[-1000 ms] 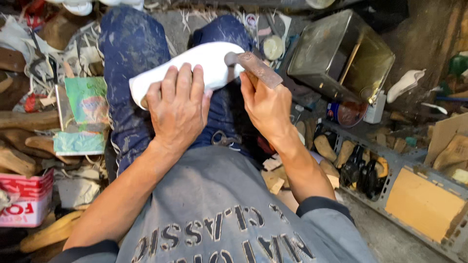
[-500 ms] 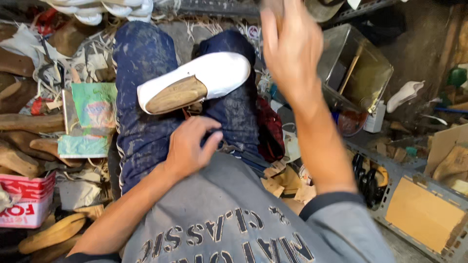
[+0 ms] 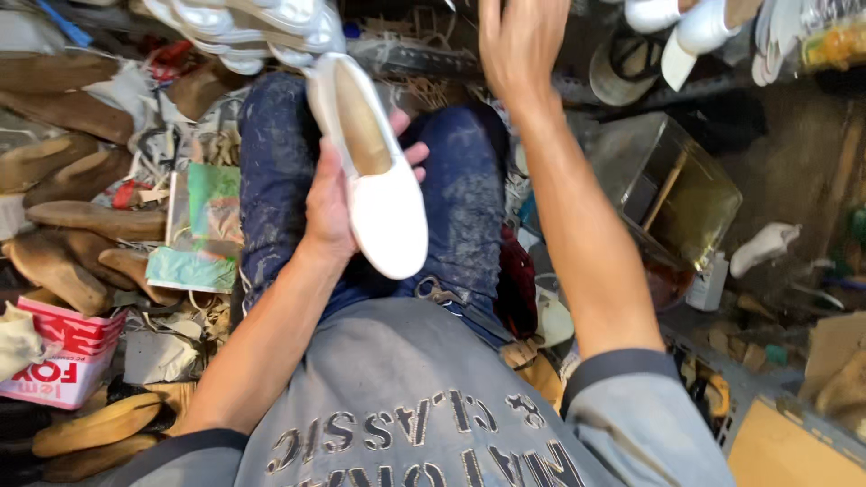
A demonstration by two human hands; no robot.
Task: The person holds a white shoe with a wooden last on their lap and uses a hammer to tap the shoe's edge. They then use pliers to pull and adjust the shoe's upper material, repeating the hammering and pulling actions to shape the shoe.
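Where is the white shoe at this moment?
In the head view, the white shoe is held in the left hand above the person's lap, left of centre, its opening facing up, just below the stacked white soles.

left hand (image 3: 338, 194) curled shut in a grip over the lap, right hand (image 3: 521, 41) stretched way up, fingers loosely spread

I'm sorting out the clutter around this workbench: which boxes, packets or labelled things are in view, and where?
Cardboard box: lower left, among wooden lasts; rectangular, red and white, printed.
Flat packet: left of the knee; green and teal, crumpled.
Small bottle: right, beside the metal tin; white.
Cardboard sheet: bottom right; plain tan.
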